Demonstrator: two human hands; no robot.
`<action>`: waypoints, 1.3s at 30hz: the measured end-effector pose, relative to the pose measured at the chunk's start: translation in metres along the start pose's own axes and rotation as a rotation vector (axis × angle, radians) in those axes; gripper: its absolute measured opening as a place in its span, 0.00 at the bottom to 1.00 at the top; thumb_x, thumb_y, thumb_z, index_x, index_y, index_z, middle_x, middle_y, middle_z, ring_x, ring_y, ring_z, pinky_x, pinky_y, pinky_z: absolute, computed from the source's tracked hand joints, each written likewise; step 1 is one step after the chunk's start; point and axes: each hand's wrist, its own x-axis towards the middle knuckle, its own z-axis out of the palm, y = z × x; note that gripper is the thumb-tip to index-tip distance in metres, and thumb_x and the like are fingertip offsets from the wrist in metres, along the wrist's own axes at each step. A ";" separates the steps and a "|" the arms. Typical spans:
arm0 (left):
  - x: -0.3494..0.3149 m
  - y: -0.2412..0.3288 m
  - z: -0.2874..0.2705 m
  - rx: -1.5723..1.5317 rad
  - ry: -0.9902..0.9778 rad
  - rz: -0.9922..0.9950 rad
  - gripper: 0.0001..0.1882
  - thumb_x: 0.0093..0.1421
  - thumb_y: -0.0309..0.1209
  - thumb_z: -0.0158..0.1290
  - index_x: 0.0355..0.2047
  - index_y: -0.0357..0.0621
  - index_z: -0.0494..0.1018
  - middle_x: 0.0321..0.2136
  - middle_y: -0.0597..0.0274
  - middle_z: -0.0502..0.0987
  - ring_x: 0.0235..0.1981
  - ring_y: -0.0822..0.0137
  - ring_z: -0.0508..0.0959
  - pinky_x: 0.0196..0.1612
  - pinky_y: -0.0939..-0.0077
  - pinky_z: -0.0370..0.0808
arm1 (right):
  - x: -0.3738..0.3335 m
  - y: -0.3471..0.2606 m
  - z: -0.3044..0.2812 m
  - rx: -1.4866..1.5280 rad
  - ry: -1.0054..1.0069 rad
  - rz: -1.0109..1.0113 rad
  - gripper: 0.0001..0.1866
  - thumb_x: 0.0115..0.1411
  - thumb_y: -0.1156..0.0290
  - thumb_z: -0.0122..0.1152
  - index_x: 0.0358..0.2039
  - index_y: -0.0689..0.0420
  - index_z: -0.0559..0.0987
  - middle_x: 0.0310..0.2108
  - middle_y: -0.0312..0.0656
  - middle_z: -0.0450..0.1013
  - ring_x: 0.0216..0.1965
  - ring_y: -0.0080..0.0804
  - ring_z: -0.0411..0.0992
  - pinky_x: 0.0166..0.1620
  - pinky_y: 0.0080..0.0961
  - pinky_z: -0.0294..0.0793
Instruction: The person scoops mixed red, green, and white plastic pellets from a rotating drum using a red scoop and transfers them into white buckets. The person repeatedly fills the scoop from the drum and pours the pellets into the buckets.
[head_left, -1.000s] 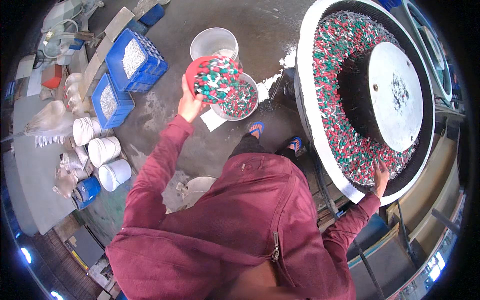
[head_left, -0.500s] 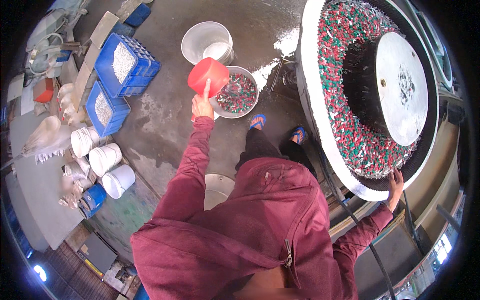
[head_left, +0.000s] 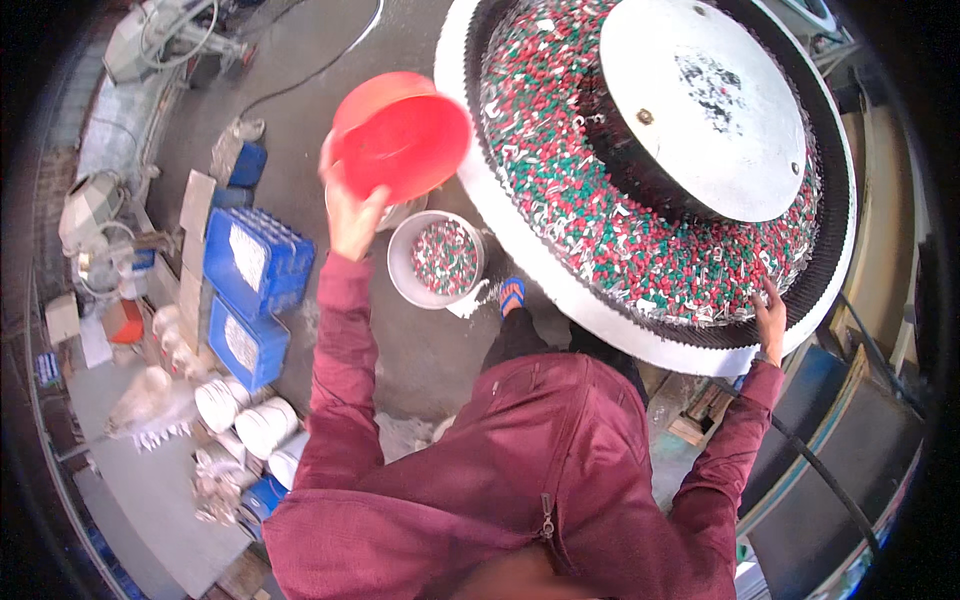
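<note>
A red plastic bowl (head_left: pixel 400 150) is gripped at its edge by my left hand (head_left: pixel 355 218), thumb on the near side. It is held up over the floor, tilted so that its inside shows, with no load visible in it. My right hand (head_left: pixel 771 325) reaches over the white rim of a big round vibrating tumbler (head_left: pixel 640 345). Its fingers are stretched out, the tips at the edge of the red, green and white small pieces (head_left: pixel 590 235) filling the ring-shaped trough. Below the bowl stands a white bucket (head_left: pixel 397 262) with similar pieces inside.
Another pale bucket (head_left: pixel 408 212) is partly hidden behind the bowl. Blue crates (head_left: pixel 285 262) with white pieces stand at the left, near several white pails (head_left: pixel 268 428). A black hose (head_left: pixel 825 470) runs past my right arm. My sandalled foot (head_left: pixel 512 295) is beside the tumbler.
My left hand has lifted the red bowl away from the bucket of pieces and turned its inside toward me. The view has shifted, and my right hand now reaches further over the tumbler's rim.
</note>
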 end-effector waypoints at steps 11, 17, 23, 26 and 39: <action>0.080 -0.042 0.288 1.271 -0.721 0.021 0.45 0.49 0.28 0.44 0.62 0.45 0.29 0.15 0.52 0.75 0.16 0.58 0.76 0.22 0.61 0.74 | 0.122 0.082 0.110 0.200 0.319 0.261 0.21 0.59 0.61 0.43 0.46 0.63 0.71 0.42 0.55 0.70 0.45 0.48 0.69 0.48 0.33 0.65; -0.039 0.002 0.311 1.147 -1.006 -0.338 0.49 0.49 0.30 0.47 0.59 0.34 0.23 0.27 0.45 0.77 0.29 0.52 0.78 0.34 0.60 0.74 | 0.092 0.040 0.190 0.534 0.214 0.229 0.19 0.56 0.60 0.48 0.25 0.67 0.75 0.21 0.51 0.71 0.21 0.34 0.66 0.28 0.34 0.65; -0.088 0.041 0.354 0.489 -0.921 -1.040 0.45 0.53 0.30 0.44 0.58 0.39 0.22 0.20 0.49 0.73 0.16 0.57 0.73 0.21 0.61 0.72 | 0.072 -0.045 0.177 0.550 -0.150 0.449 0.32 0.49 0.47 0.51 0.42 0.63 0.75 0.40 0.57 0.71 0.45 0.49 0.69 0.47 0.33 0.66; -0.094 0.056 0.368 0.024 -0.861 -1.477 0.28 0.54 0.27 0.40 0.53 0.44 0.41 0.15 0.59 0.67 0.11 0.66 0.67 0.14 0.68 0.66 | 0.069 -0.070 0.128 0.324 -0.245 0.331 0.32 0.46 0.48 0.55 0.40 0.65 0.75 0.37 0.56 0.73 0.41 0.44 0.72 0.43 0.31 0.68; -0.090 0.127 0.254 -0.818 -0.863 -1.523 0.04 0.53 0.24 0.40 0.29 0.47 0.58 0.15 0.68 0.61 0.12 0.78 0.60 0.12 0.83 0.58 | 0.027 -0.033 -0.002 0.192 -0.002 0.065 0.38 0.41 0.65 0.65 0.56 0.56 0.64 0.54 0.55 0.59 0.57 0.44 0.57 0.58 0.34 0.54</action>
